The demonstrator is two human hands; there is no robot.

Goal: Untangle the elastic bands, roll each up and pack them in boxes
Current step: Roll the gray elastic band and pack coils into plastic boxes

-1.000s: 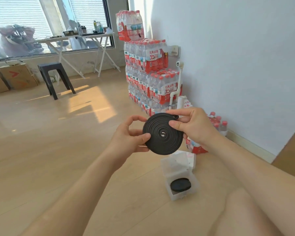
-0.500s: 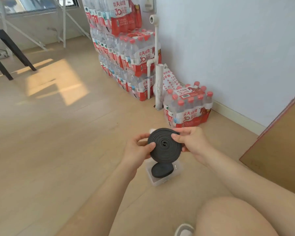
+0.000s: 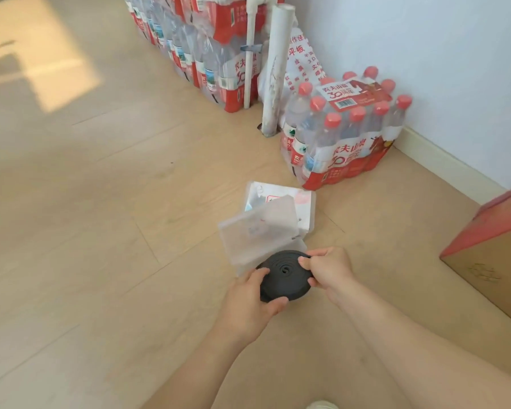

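Hands meet just below the middle of the frame, both gripping 1 black rolled band (image 3: 283, 276). The left hand (image 3: 248, 305) closes on the roll's lower left edge, thumb on top and fingers curled under. The right hand (image 3: 328, 271) pinches the upper right edge between thumb and fingertips. The roll sits directly over a clear plastic box (image 3: 242, 268) on the wooden floor (image 3: 101, 231), hiding most of the box and whatever is inside it. The box's lid (image 3: 258, 227) stands open and tilts away toward the top of the frame, with a white packet (image 3: 303, 208) behind it. Further up and to the right, a pack of water bottles (image 3: 345, 128) stands against the wall. A cardboard box (image 3: 493, 255) fills the right edge.
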